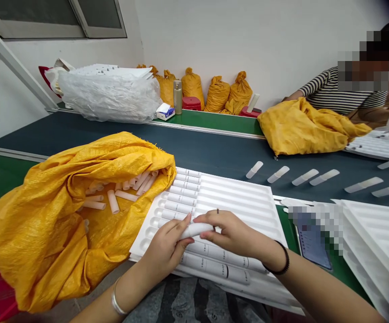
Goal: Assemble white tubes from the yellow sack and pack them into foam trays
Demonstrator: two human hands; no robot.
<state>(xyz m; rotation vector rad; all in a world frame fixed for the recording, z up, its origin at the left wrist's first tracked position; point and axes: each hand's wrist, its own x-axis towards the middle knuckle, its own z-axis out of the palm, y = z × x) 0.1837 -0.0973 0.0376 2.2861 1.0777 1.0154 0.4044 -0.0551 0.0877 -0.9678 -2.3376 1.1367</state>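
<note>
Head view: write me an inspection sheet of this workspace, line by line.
Surface: dark conveyor belt with green side strips; loose white tubes lie on it in a row.
Job's things: white tube held over a white slotted tray; several slots already hold tubes.
Clutter: open yellow sack of tubes at left; a phone; stacked trays at right.
Hands: left hand and right hand both pinch the same tube.
Cables: nothing seen.
Surroundings: tied yellow bags by the wall; a clear plastic bag; a person in a striped top across the belt.
</note>
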